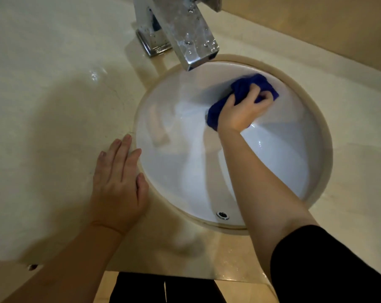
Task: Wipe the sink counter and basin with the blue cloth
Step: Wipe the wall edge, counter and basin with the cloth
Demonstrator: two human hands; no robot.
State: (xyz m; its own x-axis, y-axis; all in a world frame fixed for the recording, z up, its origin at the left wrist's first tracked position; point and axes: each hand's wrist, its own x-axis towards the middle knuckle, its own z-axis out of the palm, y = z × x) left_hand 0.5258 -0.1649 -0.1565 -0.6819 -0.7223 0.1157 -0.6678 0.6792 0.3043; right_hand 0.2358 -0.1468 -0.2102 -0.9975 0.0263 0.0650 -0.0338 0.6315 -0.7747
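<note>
The round white basin [170, 167] is set into a cream stone counter [54, 101]. My right hand [244, 108] is deep in the basin, shut on the bunched blue cloth [246, 86], which presses against the far wall of the bowl below the tap. Part of the cloth hangs out under my wrist toward the bottom of the bowl. My left hand [119, 184] lies flat on the counter at the basin's left rim, fingers spread, holding nothing.
A square chrome tap [185, 33] with water drops juts over the basin's far edge. The overflow hole [222, 215] sits on the near wall. The counter's front edge runs along the bottom, with dark trousers below it. A beige wall rises at the upper right.
</note>
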